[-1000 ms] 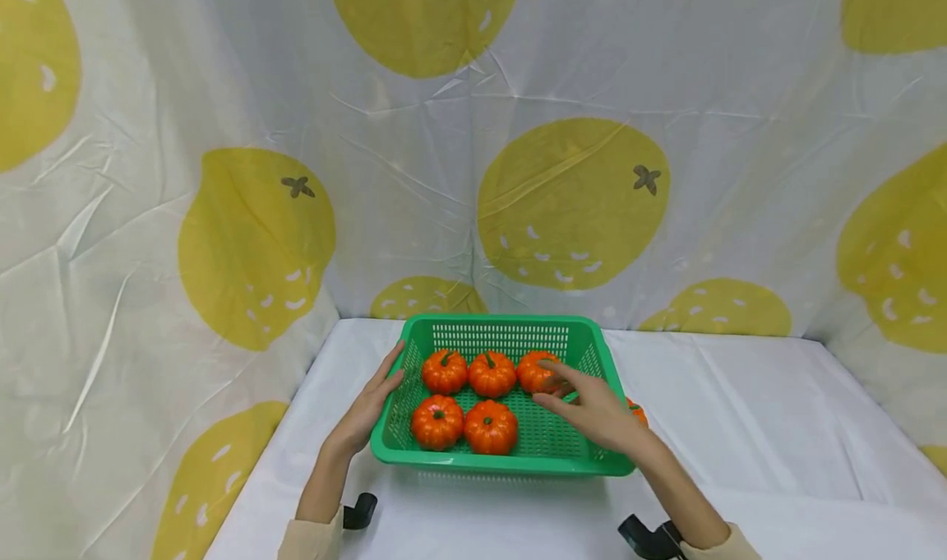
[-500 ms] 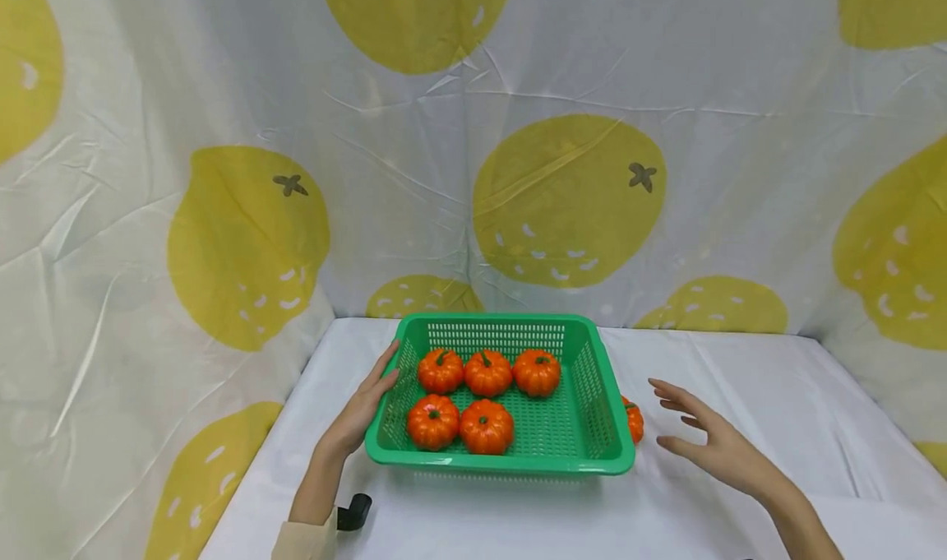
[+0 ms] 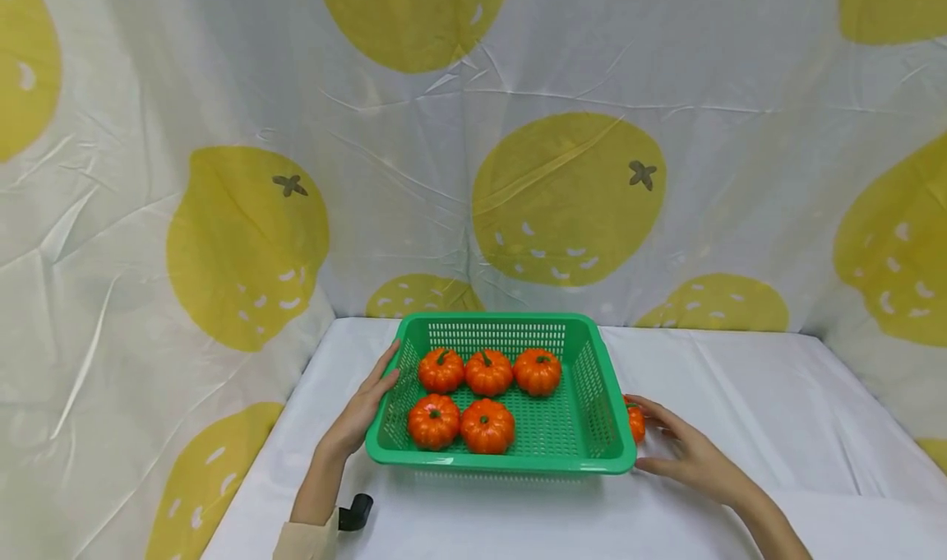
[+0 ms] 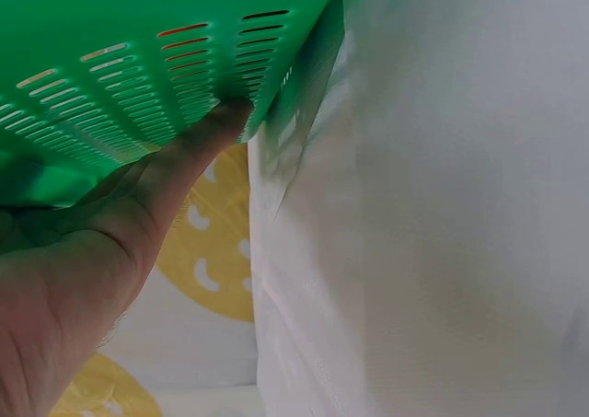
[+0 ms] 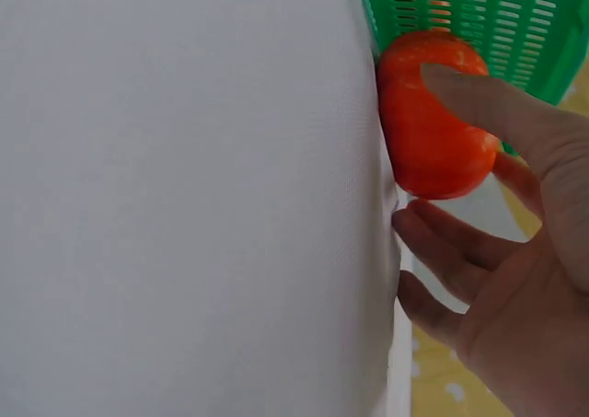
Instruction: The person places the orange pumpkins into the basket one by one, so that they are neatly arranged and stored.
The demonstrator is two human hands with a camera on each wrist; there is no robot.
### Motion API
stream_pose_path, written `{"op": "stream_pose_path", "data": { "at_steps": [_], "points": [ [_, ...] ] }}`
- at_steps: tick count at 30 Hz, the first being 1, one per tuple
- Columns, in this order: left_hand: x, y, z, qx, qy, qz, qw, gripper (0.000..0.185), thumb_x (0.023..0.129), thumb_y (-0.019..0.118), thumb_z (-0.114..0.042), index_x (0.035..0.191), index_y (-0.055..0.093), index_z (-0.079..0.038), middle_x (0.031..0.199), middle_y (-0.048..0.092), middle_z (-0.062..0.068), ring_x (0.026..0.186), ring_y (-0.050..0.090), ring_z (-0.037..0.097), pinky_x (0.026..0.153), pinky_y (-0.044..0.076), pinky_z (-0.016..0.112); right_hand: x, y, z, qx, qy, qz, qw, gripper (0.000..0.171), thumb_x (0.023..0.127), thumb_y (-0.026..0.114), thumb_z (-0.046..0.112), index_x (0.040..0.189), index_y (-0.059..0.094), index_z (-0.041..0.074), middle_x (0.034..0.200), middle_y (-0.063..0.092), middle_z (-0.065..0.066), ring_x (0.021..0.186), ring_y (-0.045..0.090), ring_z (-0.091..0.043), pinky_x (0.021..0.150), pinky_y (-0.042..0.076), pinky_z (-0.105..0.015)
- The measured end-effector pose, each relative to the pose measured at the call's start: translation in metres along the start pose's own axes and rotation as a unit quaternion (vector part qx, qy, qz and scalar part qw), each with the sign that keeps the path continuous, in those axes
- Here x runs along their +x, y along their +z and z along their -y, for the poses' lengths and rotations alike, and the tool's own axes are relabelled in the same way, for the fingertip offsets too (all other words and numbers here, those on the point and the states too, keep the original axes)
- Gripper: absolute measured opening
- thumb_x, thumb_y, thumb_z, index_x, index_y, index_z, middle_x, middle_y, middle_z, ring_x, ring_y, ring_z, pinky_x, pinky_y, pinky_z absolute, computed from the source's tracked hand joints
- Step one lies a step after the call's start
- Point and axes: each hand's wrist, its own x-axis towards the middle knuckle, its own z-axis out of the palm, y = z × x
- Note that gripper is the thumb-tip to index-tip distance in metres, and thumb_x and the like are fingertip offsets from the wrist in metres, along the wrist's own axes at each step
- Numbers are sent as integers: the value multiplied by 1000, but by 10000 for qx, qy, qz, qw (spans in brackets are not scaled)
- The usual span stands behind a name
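A green plastic basket (image 3: 503, 464) with slotted walls stands on the white cloth and holds several small orange pumpkins (image 3: 487, 427). Against its left side rests my left hand (image 3: 360, 412), fingers straight along the rim; the left wrist view shows a digit (image 4: 198, 145) touching the slotted wall. Just outside the right wall sits another pumpkin (image 5: 433, 122), partly hidden by the rim in the head view. My right hand (image 3: 691, 457) is around it, thumb on the near side and index finger on the far side, its other fingers (image 5: 451, 242) loosely bent beside it.
White cloth (image 3: 740, 395) covers the table. Behind and to the left hangs a pale curtain (image 3: 399, 173) printed with yellow lemons. A black wrist mount (image 3: 356, 512) sticks out from my left wrist.
My right hand has left the basket's inside, swung out to the right, then come back leftward to the pumpkin beside the basket. The left hand has stayed on the basket.
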Motion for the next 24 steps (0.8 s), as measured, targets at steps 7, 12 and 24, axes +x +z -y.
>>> {"op": "stream_pose_path", "data": {
  "at_steps": [7, 12, 24],
  "points": [
    [0, 1, 0, -10, 12, -11, 10000, 60, 113, 36, -38, 167, 10, -35, 176, -1, 6, 162, 3, 36, 127, 11, 61, 3, 3, 3, -211, -154, -157, 9995, 87, 79, 91, 26, 155, 47, 18, 146, 60, -7, 117, 56, 8, 96, 53, -24],
    [1, 0, -1, -24, 7, 25, 10000, 60, 113, 36, -38, 167, 10, -36, 176, -2, 6, 162, 2, 35, 128, 10, 61, 10, 5, 4, -275, 166, -160, 9994, 84, 83, 88, 25, 155, 46, 16, 138, 64, -8, 111, 60, 1, 93, 55, -31],
    [-1, 1, -2, -19, 91, 73, 9999, 59, 114, 35, -39, 167, 10, -36, 176, -1, 5, 162, 1, 35, 128, 9, 62, 5, -6, 9, -137, 1159, -38, 9932, 76, 88, 83, 37, 153, 48, 17, 140, 62, -14, 117, 63, -32, 93, 54, -35]
  ]
}}
